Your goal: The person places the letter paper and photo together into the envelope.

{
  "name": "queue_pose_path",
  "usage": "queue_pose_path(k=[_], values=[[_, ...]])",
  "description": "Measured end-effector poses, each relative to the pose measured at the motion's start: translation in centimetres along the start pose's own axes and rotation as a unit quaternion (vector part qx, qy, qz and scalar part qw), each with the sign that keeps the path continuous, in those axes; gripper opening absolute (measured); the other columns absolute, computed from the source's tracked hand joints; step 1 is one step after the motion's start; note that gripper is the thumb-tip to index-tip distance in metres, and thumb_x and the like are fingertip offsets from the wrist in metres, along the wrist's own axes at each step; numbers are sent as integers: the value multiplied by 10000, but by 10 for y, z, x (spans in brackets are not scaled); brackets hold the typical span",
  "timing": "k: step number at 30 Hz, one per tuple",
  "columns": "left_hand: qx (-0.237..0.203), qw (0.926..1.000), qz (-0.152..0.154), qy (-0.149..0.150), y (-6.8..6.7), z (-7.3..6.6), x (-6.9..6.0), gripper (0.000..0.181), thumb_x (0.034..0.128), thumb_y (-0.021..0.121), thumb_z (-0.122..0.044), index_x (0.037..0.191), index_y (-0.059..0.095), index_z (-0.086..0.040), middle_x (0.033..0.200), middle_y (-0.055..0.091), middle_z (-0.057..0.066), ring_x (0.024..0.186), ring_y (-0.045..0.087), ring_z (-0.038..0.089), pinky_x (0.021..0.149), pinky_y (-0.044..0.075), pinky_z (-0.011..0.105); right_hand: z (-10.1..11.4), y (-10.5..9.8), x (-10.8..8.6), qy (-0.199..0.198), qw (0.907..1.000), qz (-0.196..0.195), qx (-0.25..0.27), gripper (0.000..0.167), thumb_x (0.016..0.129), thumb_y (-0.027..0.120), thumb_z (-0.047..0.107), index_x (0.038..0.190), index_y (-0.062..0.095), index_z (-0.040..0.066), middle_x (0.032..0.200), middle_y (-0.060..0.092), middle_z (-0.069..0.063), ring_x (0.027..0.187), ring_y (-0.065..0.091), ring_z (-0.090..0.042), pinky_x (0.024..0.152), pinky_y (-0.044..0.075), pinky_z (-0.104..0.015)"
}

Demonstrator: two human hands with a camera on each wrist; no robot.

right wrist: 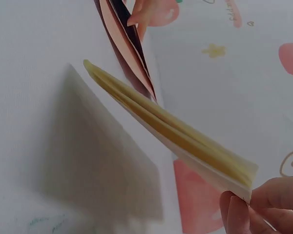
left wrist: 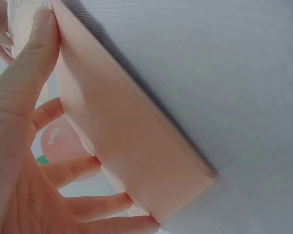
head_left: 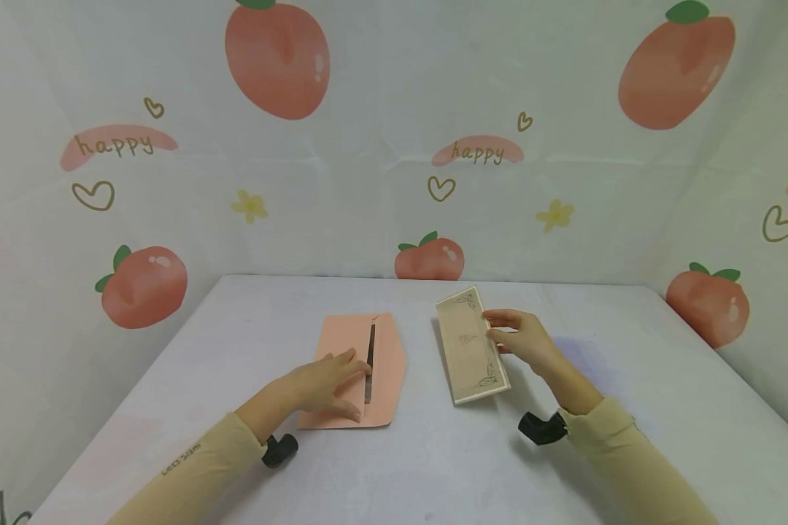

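A peach-coloured envelope (head_left: 348, 332) lies on the table left of centre, its flap open to the right and a dark slit along its mouth. My left hand (head_left: 322, 383) rests on it with fingers spread and fairly straight, fingertips near the slit. In the left wrist view the thumb and fingertips touch the envelope's face (left wrist: 117, 126). To the right, a folded cream card (head_left: 468, 354) with ornate corner patterns is held tilted above the table. My right hand (head_left: 525, 341) pinches its right edge between thumb and fingers. Several layers show along the card's edge (right wrist: 171, 126).
The white tabletop (head_left: 407, 481) reaches back to a cloth backdrop (head_left: 368, 124) printed with peaches, hearts and flowers. A black wrist device (head_left: 542, 429) sits at the right cuff, another wrist device (head_left: 280, 450) at the left cuff.
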State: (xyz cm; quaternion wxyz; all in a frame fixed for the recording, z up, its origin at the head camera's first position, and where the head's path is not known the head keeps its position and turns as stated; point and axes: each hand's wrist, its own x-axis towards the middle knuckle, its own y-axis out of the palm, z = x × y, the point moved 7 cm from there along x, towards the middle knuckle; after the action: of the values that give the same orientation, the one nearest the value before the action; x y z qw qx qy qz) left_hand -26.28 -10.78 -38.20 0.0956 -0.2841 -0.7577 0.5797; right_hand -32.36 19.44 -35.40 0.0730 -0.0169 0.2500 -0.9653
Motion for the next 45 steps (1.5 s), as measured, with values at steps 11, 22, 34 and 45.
queue_pose_path(k=[11,22,34,45], values=[[-24,10000,15,-18,-1,-1,-1,703,755,688,-534,1330,434,-221,1501,290,199,1287,319,574,858,445,638,5,11,2,-110,9997,97,196,434,897,571,51,1315,487,-31,1295,518,-288,971,649,-192,753,567,-299],[-25,10000,43,4,-1,-2,-2,696,764,686,-527,1333,433,-216,1506,278,203,1285,316,580,870,438,642,8,22,5,-211,9988,189,408,438,897,581,45,1318,485,-29,1292,516,-286,946,658,-185,747,566,-297],[-40,10000,84,8,-2,-2,-3,721,763,680,-539,1343,427,-193,1510,262,220,1283,319,580,883,433,639,14,35,6,-241,9977,247,577,433,883,591,34,1305,503,-15,1271,536,-271,916,663,-187,743,570,-306],[5,9999,111,-62,-3,-4,-4,730,759,684,-537,1346,424,-190,1512,260,219,1291,319,568,885,430,640,20,48,8,-312,9968,358,641,427,890,590,39,1301,496,-27,1264,539,-281,941,665,-238,751,572,-332]])
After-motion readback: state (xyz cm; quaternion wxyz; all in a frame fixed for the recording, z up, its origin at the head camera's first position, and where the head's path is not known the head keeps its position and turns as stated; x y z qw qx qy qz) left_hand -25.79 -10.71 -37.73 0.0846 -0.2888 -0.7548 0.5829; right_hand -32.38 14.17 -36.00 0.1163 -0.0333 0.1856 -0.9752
